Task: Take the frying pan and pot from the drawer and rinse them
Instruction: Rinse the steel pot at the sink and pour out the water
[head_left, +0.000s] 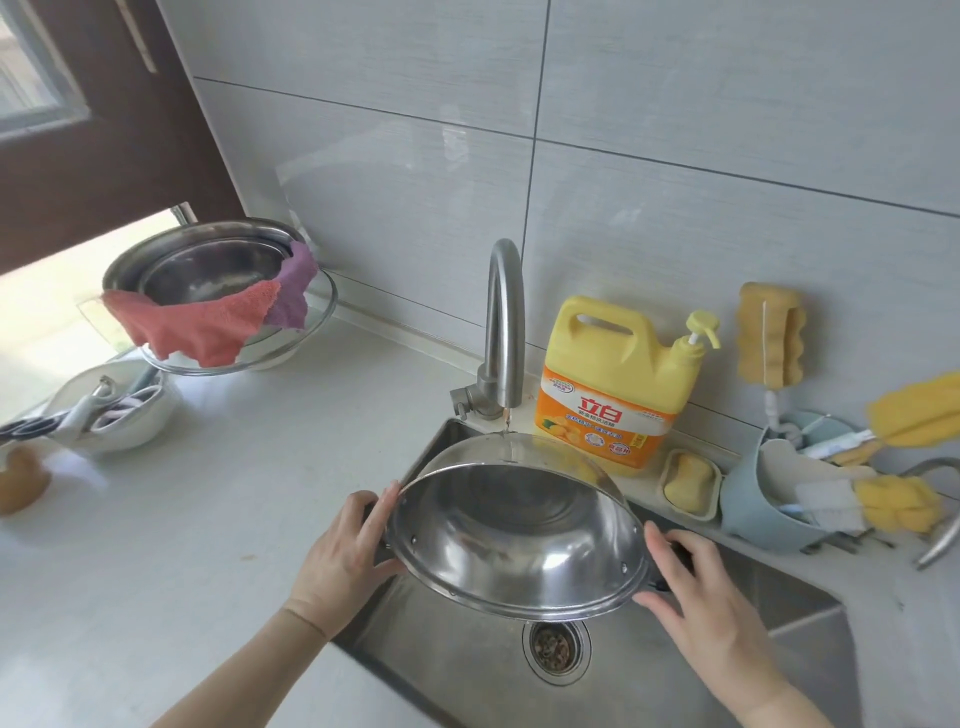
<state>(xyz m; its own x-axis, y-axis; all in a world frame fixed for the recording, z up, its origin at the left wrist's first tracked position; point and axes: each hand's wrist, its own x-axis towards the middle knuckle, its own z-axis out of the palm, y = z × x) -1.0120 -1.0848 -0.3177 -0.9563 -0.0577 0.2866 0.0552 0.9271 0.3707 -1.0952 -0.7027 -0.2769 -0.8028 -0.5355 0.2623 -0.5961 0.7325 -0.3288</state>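
A shiny steel pot (519, 540) hangs tilted over the sink (727, 670), its open mouth turned toward me. My left hand (345, 561) grips its left side handle and my right hand (696, 597) grips the dark handle on its right side. A thin stream of water runs from the curved steel faucet (504, 332) onto the pot's upper rim. No frying pan is in view.
A yellow dish soap jug (618, 384) stands behind the sink, with a soap dish (691, 483) and a blue caddy of brushes and sponges (810, 488) to its right. Left on the counter (234, 493) are stacked steel bowls with cloths (218, 296) and a white bowl of utensils (109, 415).
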